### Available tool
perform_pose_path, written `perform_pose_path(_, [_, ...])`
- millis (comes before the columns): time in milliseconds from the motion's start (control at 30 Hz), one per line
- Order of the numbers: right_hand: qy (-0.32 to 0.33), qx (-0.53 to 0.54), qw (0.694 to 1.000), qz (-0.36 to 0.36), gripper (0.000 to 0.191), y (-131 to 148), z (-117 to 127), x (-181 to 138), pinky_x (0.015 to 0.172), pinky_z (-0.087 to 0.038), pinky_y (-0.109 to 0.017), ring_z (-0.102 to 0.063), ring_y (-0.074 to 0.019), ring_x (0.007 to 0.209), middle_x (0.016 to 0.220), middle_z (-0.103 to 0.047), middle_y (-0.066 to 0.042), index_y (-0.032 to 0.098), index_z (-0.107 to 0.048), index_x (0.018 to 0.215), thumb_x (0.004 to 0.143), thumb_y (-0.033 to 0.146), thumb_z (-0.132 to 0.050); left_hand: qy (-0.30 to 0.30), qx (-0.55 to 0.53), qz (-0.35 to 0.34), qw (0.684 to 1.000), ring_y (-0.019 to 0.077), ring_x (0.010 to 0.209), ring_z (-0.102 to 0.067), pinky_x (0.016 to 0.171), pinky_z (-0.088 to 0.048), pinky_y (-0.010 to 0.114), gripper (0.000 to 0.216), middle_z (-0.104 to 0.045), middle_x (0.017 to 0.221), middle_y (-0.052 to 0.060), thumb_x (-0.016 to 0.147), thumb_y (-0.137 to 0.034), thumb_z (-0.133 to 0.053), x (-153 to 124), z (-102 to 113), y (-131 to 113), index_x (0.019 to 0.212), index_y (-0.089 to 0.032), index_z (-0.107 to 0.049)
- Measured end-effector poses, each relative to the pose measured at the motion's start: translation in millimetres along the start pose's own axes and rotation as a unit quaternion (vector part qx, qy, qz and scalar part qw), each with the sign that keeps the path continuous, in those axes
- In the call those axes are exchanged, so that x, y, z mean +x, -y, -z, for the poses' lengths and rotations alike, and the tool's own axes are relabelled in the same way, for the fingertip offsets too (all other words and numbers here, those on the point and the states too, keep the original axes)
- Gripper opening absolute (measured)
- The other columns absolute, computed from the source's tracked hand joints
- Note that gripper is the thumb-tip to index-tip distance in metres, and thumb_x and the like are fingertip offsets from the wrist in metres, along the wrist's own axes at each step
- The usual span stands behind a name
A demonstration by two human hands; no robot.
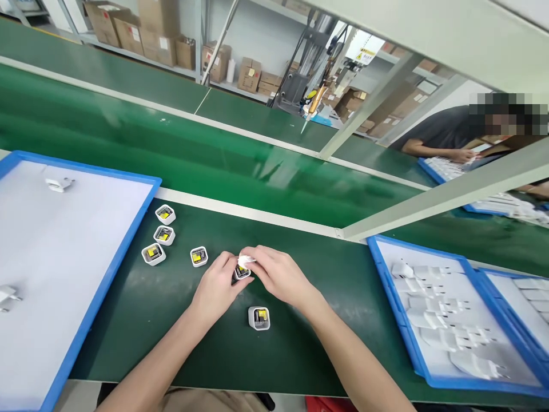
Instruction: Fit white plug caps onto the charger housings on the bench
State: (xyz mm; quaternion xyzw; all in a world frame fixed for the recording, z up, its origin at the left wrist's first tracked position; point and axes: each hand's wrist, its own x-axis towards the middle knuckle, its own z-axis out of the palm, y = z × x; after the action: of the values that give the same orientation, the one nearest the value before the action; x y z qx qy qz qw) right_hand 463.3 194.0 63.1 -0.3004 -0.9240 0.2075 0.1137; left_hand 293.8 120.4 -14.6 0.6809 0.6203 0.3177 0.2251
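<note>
My left hand [217, 286] is closed around a small open white charger housing [241, 273] with a yellow part inside, resting on the green bench. My right hand [277, 273] pinches a white cover piece [246, 261] right above that housing. Another open housing [259, 317] lies just in front of my hands. Several more open housings [164, 235] stand in a loose group to the left, one [199, 256] nearest my left hand.
A blue-rimmed white tray [128, 240] at the left holds a few white parts. A blue tray [392, 306] at the right is filled with white plug pieces. Behind runs a green conveyor belt [171, 143]. A co-worker [446, 137] sits at the far right.
</note>
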Motion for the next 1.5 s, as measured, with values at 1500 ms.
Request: perform_pose_path(1500, [-0.035,-0.074,0.996,0.039,0.025,8,-17,0,0.07,-0.042,-0.031,-0.053,-0.0179,0.076,0.088,-0.065,-0.006,0.019,-0.065,0.095,0.102,0.008,-0.043,0.015,-0.079,0.032,0.996,0.0156,0.09,-0.064,0.075,-0.048,0.027,0.012,-0.064,0.098,-0.001,0.091,-0.024,-0.071,6,9,2,0.096,-0.02,-0.062])
